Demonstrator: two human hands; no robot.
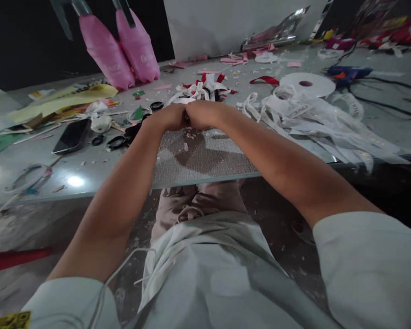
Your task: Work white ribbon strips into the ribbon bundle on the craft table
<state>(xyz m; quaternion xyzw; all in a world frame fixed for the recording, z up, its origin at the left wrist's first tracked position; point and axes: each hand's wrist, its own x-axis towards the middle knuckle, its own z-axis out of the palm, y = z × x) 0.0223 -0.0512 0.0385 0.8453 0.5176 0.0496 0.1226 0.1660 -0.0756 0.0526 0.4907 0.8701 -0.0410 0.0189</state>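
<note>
My left hand (169,118) and my right hand (202,114) are pressed together knuckle to knuckle over the far edge of a grey textured mat (205,157). Both have their fingers curled under, and whatever may lie between them is hidden. Just beyond the hands lies a heap of white and red ribbon scraps (205,88). Small black rings (116,142) lie left of my left hand. A loose bundle of white ribbon strips (311,119) spreads to the right of my right forearm.
A white ribbon roll (306,83) and a blue glue gun (349,73) with black cables sit at the right back. A black phone (71,135), yellow paper (61,103) and two pink pouches (121,50) are at the left. The table's front edge (89,194) runs below my forearms.
</note>
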